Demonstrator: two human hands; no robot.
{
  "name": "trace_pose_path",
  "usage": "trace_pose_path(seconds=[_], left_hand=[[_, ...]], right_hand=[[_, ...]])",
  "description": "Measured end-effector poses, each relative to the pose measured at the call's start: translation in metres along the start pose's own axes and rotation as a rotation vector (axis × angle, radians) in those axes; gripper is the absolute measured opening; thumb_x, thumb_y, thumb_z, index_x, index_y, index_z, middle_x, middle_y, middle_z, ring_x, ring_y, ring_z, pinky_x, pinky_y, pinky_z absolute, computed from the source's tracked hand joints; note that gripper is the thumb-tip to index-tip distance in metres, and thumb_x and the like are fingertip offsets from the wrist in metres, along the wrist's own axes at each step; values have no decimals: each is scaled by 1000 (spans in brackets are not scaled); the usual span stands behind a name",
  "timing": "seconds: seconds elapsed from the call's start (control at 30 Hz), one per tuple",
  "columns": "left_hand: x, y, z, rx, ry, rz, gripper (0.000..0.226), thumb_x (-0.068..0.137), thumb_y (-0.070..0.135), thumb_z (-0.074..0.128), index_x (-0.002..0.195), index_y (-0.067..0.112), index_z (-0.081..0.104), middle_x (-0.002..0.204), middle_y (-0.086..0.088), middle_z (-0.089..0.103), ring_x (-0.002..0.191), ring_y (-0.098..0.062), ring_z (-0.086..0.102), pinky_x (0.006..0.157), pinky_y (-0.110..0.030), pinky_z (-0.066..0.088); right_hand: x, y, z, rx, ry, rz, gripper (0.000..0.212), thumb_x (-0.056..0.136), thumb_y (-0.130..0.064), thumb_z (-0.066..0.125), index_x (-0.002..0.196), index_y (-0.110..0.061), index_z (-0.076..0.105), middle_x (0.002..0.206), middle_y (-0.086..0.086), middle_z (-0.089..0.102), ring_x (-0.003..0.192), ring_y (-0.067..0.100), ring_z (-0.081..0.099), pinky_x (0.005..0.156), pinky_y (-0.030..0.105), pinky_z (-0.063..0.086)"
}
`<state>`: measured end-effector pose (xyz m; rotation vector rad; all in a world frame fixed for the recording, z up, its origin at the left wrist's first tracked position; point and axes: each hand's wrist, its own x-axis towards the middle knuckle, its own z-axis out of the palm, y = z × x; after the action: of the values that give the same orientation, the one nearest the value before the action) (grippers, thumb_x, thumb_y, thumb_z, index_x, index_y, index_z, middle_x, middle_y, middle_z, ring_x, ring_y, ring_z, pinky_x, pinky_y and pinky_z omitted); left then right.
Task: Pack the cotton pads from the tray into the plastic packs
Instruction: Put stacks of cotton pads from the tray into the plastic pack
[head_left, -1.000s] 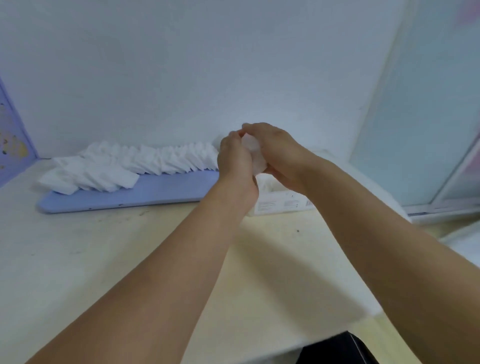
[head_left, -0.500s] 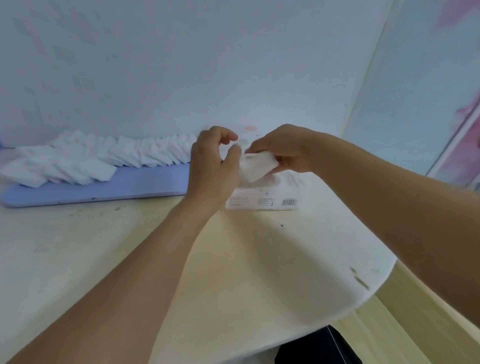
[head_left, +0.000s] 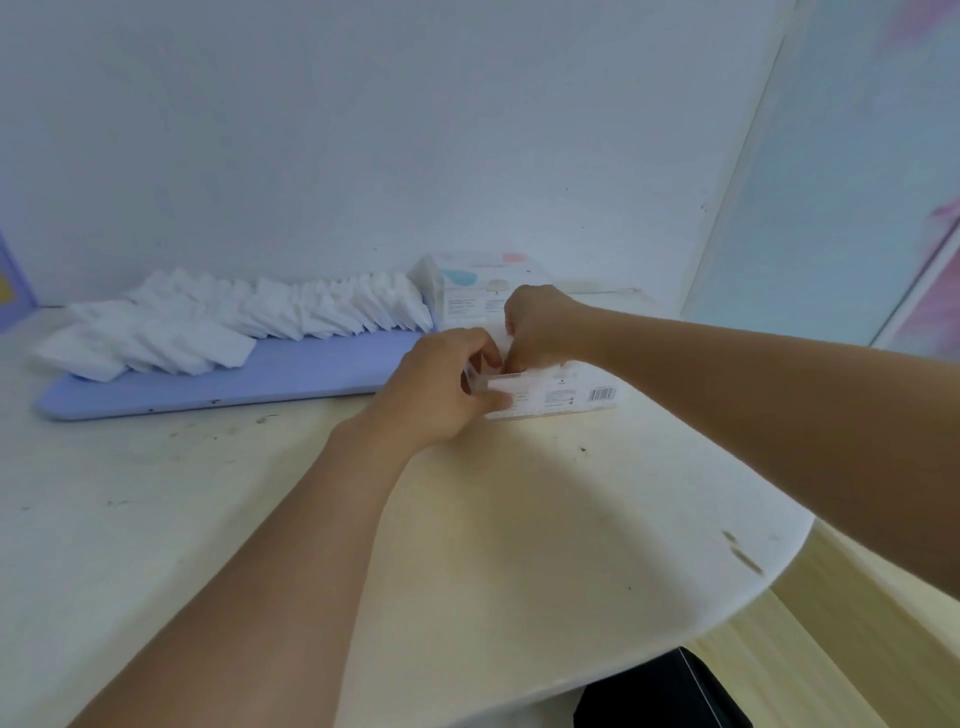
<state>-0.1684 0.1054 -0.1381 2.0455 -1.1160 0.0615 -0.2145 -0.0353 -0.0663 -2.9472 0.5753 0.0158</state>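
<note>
A long row of white cotton pads (head_left: 234, 317) lies on a lilac tray (head_left: 291, 374) by the wall. Right of the tray, a clear plastic pack (head_left: 566, 397) with a barcode lies on the table. My left hand (head_left: 447, 389) grips the pack's left end, thumb along its front. My right hand (head_left: 540, 327) is curled over the pack's open top, pinching white pads at the opening; the pads are mostly hidden by my fingers. A second pack (head_left: 478, 291) stands behind, against the wall.
The cream table (head_left: 363, 545) has a rounded edge at the right, with wooden floor (head_left: 831, 634) beyond. A white wall runs behind the tray. A dark object (head_left: 660, 696) sits below the table's near edge.
Both hands have come down from mid-air to the front pack on the table. The bunch of pads held between them is now at the pack's opening.
</note>
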Motion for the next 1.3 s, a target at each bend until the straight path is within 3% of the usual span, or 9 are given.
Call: trace_pose_path(seconds=[0.1,0.33,0.47,0.57,0.7,0.93,1.13,1.2,1.3], left_hand=[[1,2,5,35,1,63,20,81,24,84,93,17,70,86,3,59,72,-10,54,67,-24,41],[3,0,13,91,-6,105,28,91,29,74,113,12,75,85,4,55,78,-19,58,75,-31,47],[2,-1,14,102,-10,117,25,93,31,70,109,13,75,85,7,55,73,-10,56,71,-25,41],[2,-2,14,78,-11,97,25,92,30,72,109,12,74,90,9,58,71,-1,54,70,-23,41],[2,1,14,99,-19,83,22,91,30,73,106,14,77,94,-3,64,80,-18,61,76,-37,53],[0,8,19,100,76,42,19,89,32,75,101,17,76,81,4,61,71,-10,56,61,-17,38],[-4,13,18,45,38,25,18,87,30,77,101,18,75,95,4,66,79,-12,61,68,-20,42],[-5,11,3,-135,35,-27,16,83,30,80,97,26,73,102,10,66,72,-6,56,69,-18,45],[3,6,-37,-310,203,-104,18,84,22,77,91,37,70,99,17,68,62,0,55,65,-14,44]], right_hand=[[6,4,9,-70,27,11,30,86,-17,66,69,-11,41,68,2,44,56,16,42,44,22,32],[-3,4,-15,80,1,63,42,74,-37,86,68,-12,53,56,3,57,50,21,64,48,22,46],[-11,-2,-15,-75,269,-199,17,75,-25,85,85,-15,75,86,2,71,78,19,66,60,24,47],[-17,-2,-18,119,54,-245,12,79,-9,70,83,-15,80,76,-2,72,67,12,62,50,18,44],[-16,12,-19,130,-256,-163,22,92,-12,48,88,-5,68,62,4,50,49,16,46,45,22,39],[8,1,-14,-114,-383,-4,23,92,-11,43,69,-13,39,56,3,37,45,18,30,44,24,25],[10,-11,-19,-189,-437,-7,17,86,-1,40,82,-8,54,62,5,38,46,17,32,43,23,25],[1,-12,-31,-16,-334,-36,18,87,-4,50,89,-5,68,64,0,48,46,15,40,41,22,32],[-13,-21,-42,299,127,-170,26,85,-5,52,85,-11,78,71,-2,73,50,13,55,42,17,42]])
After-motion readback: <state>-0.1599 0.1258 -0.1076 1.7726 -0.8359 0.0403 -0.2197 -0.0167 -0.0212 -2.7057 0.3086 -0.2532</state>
